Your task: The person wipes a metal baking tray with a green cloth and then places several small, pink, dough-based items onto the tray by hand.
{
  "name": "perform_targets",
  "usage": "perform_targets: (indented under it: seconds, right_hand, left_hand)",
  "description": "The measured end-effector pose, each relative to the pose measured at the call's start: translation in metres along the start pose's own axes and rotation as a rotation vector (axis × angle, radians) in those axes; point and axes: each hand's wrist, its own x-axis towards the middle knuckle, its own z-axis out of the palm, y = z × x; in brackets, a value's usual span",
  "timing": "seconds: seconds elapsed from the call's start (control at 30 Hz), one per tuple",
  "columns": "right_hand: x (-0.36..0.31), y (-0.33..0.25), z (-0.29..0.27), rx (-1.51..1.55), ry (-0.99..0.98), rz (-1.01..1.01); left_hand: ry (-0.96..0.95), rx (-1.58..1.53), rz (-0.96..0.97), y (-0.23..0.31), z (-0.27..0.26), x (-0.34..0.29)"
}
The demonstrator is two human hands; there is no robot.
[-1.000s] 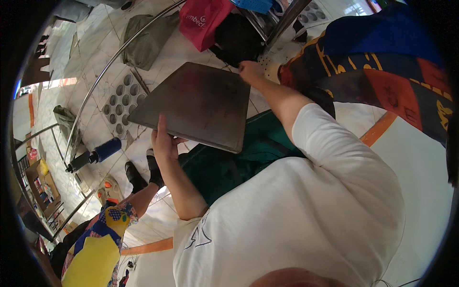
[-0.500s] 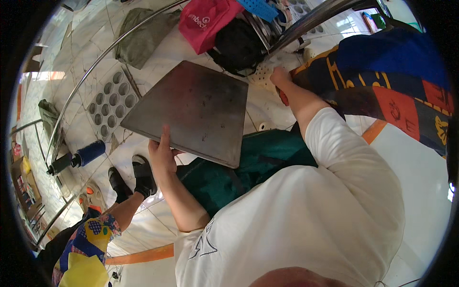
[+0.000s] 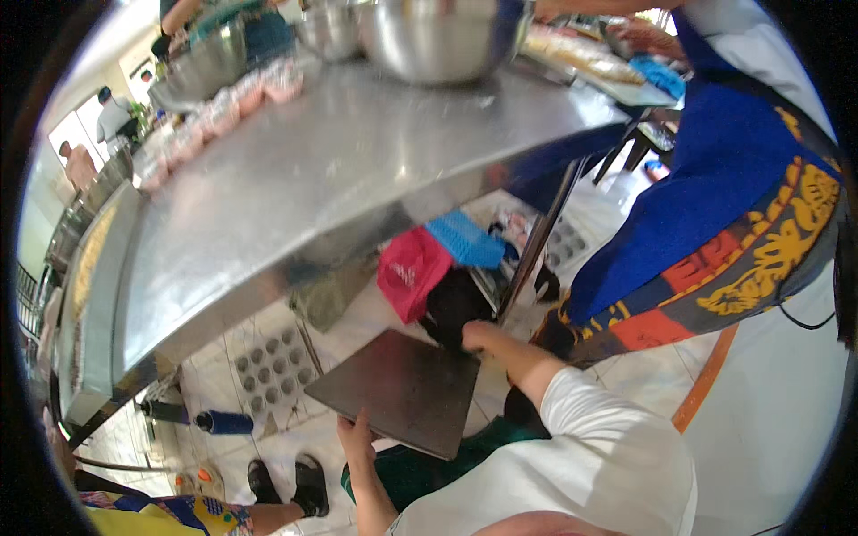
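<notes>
A dark, flat metal baking tray (image 3: 398, 390) is held low in front of me, below the table's edge and tilted. My left hand (image 3: 357, 436) grips its near left edge, with the thumb lying on top. At the far right corner of the tray, my right hand (image 3: 483, 339) is closed; its fingertips are hidden. Dark green cloth (image 3: 407, 476) shows beneath the tray's near edge.
A steel table (image 3: 268, 192) spans the space ahead, bearing metal bowls (image 3: 438, 40) and wrapped pink packages (image 3: 223, 116). Beneath are a muffin tin (image 3: 275, 368), a pink bag (image 3: 413, 272) and a blue bottle (image 3: 223, 422). People stand at left and right, one in a blue apron (image 3: 657, 241).
My view has lifted, bringing the tabletop into sight. My right hand, earlier apart from the tray, has come to its far right corner. My left hand keeps its grip.
</notes>
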Motion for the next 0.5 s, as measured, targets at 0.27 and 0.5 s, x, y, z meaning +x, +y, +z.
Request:
perform_targets:
  seconds: [0.27,0.5]
  right_hand:
    - [-0.118,-0.043,-0.090,0.107,0.453,-0.679]
    - [-0.328,-0.058,-0.199,0.300,0.943,-1.136]
  left_hand:
    - [-0.024,0.059,0.052,-0.021,0.021,0.036]
    - [0.018,0.098,0.038,-0.004,0.018,0.012]
